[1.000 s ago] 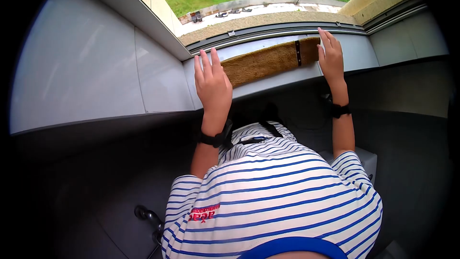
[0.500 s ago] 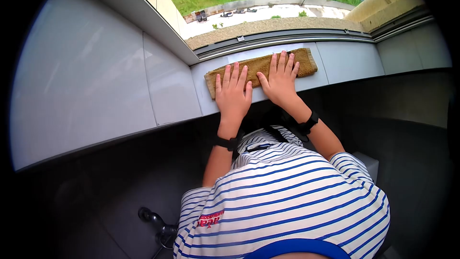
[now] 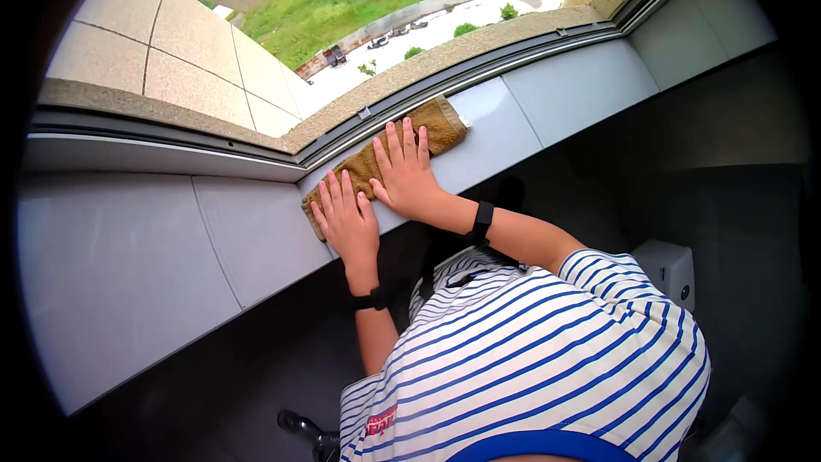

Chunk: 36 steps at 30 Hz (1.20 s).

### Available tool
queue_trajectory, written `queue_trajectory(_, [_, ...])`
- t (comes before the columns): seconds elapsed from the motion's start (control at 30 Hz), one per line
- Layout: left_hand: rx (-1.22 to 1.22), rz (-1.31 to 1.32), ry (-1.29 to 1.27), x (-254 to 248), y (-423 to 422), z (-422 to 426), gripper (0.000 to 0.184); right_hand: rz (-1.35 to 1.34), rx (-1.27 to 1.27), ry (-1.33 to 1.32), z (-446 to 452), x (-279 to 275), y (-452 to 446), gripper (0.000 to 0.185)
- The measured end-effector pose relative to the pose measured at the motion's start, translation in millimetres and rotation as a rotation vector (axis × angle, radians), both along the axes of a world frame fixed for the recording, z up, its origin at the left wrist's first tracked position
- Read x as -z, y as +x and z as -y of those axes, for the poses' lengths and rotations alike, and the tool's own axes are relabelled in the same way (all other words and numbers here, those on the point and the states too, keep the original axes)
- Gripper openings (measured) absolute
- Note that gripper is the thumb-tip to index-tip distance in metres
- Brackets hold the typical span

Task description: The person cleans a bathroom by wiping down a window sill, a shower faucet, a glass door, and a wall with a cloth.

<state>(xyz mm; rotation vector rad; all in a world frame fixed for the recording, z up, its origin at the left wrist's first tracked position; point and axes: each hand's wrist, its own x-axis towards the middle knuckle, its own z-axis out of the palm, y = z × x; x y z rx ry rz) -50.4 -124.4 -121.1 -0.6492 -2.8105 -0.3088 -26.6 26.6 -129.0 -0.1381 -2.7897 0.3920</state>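
Note:
A folded brown towel lies lengthwise on the pale tiled windowsill, close to the window track. My left hand rests flat on the towel's left part, its fingers stretched out and slightly apart. Just to its right, my right hand presses down on the towel's middle with fingers spread. Both palms face down, and neither hand is wrapped round the cloth. A black band circles each wrist.
A metal window track runs along the sill's far side, with the opening and grass beyond. Larger wall tiles extend to the left. A grey box-shaped object is at the right, and a black curved fitting sits low down.
The view has turned, so the sill now slants up to the right. Both hands and the towel have shifted left along the sill, away from the right tile seam.

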Motion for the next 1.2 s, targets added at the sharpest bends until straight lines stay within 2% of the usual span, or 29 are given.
queue_trajectory(0.07, [-0.02, 0.002, -0.024, 0.0, 3.1, -3.0, 0.05, -0.031, -0.007, -0.01, -10.1, -0.3, 2.8, 0.072])
queue_trajectory(0.17, [-0.034, 0.061, -0.053, -2.6, 12.6, -18.4, 0.051, -0.064, -0.158, -0.05, -34.8, -9.5, 12.9, 0.066])
queue_trajectory(0.27, [-0.041, 0.1, -0.081, 0.2, 23.1, -59.7, 0.051, -0.135, -0.258, -0.076, -73.4, 6.2, 26.9, 0.064])
queue_trajectory(0.53, [0.386, -0.016, 0.027, 1.1, 80.0, -288.1, 0.052, -0.017, 0.046, 0.093, -317.5, -13.5, 131.2, 0.061])
queue_trajectory(0.73, [0.608, -0.004, 0.147, 4.2, 131.6, -439.7, 0.066, -0.022, 0.38, 0.106, -456.7, 1.9, 208.8, 0.068])
queue_trajectory(0.9, [0.633, 0.017, 0.086, 1.0, 134.1, -440.9, 0.065, -0.097, 0.359, 0.056, -460.4, 11.0, 216.7, 0.066])
queue_trajectory(1.2, [0.572, 0.071, 0.033, -18.2, 159.6, -402.2, 0.062, 0.006, 0.286, 0.086, -440.4, -9.2, 206.8, 0.064])
